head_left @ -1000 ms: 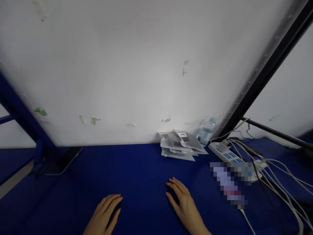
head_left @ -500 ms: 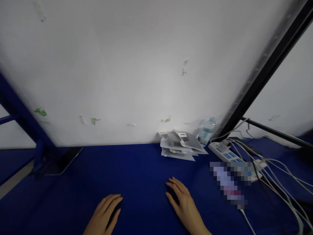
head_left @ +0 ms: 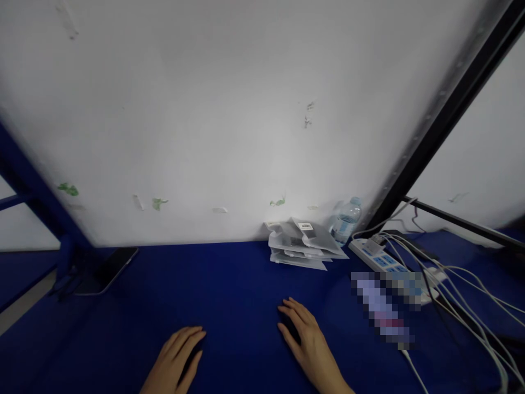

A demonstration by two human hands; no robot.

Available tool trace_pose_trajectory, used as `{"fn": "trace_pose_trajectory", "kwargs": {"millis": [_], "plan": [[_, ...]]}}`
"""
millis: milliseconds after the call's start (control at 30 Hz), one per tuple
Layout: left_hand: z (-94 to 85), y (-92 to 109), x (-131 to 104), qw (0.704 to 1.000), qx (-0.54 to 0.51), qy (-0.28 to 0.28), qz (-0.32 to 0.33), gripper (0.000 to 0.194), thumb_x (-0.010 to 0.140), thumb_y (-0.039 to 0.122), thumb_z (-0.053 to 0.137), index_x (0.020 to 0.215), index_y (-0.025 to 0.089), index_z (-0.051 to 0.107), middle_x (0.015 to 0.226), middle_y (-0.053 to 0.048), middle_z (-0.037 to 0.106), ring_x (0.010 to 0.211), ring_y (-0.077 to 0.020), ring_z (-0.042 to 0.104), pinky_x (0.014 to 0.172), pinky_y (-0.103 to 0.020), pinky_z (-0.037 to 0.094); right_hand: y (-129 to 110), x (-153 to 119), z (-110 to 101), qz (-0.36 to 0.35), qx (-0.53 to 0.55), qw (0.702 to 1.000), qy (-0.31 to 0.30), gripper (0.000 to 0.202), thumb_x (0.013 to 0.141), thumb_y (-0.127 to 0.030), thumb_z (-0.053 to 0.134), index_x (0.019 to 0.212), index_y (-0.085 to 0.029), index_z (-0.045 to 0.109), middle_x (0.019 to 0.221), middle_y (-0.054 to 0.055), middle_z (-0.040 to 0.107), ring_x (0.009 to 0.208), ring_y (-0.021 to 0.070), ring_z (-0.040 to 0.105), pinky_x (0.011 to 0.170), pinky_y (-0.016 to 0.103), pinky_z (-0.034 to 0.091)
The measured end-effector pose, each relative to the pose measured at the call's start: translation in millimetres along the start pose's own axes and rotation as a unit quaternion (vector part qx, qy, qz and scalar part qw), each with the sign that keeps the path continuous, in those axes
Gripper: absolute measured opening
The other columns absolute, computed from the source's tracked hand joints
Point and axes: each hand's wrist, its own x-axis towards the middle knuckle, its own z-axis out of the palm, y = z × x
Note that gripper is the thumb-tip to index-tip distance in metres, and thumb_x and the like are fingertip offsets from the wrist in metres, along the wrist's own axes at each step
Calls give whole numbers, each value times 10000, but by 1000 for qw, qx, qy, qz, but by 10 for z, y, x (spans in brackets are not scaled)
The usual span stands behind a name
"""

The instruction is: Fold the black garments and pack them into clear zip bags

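Note:
On the blue tabletop point(head_left: 238, 306) both hands rest with nothing in them. My left hand point(head_left: 174, 355) lies at the lower middle-left, its fingers stretched out and the thumb apart. To its right, across a stretch of blue surface, my right hand point(head_left: 305, 339) lies palm down with fingers spread. Beyond the right hand, against the wall, is a stack of frosted plastic zip pouches point(head_left: 303, 243), the upper one bearing a white barcode label. A clear water bottle point(head_left: 346, 221) stands just right of the stack.
A dark phone point(head_left: 112, 271) lies at the back left beside a blue post. At the right are a white power strip point(head_left: 383, 260) with several cables and a pixelated device point(head_left: 381, 309) on a white cable point(head_left: 414, 369). A black metal post point(head_left: 447, 117) rises there.

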Motion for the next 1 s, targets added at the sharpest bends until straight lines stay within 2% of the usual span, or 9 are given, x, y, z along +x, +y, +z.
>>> {"fn": "trace_pose_trajectory", "kwargs": {"millis": [200, 500, 800, 1000], "plan": [[-6, 6, -1, 1000, 8, -12, 4, 403, 979, 317, 374, 1364, 353, 484, 1384, 4, 540, 1301, -233, 470, 1036, -441, 450, -4, -8, -14, -3, -1, 1000, 0, 344, 931, -393, 490, 1242, -282, 587, 1335, 68, 561, 1296, 270, 462, 1057, 490, 420], [12, -16, -11, 1000, 5, 8, 2, 412, 965, 292, 406, 1356, 398, 481, 1384, 33, 541, 1305, -238, 464, 1043, -456, 433, -1, 1, 1, -4, -8, 1000, 1, 347, 933, -393, 484, 1244, -274, 582, 1340, 70, 556, 1300, 262, 459, 1061, 480, 423], [-7, 6, -5, 1000, -6, -16, -8, 412, 979, 304, 366, 1375, 348, 472, 1413, 5, 512, 1330, -235, 429, 1059, -455, 412, -6, 9, -10, -12, -8, 1000, 9, 343, 926, -391, 495, 1225, -260, 598, 1319, 83, 573, 1279, 267, 483, 1044, 478, 439], [-37, 48, 3, 1000, -8, -9, -5, 396, 975, 309, 371, 1342, 333, 517, 1389, -6, 537, 1316, -258, 447, 1050, -490, 410, -44, 9, -68, 2, 46, 999, 5, 327, 900, -388, 539, 1193, -272, 627, 1315, 74, 579, 1276, 272, 485, 1054, 473, 421]]}}
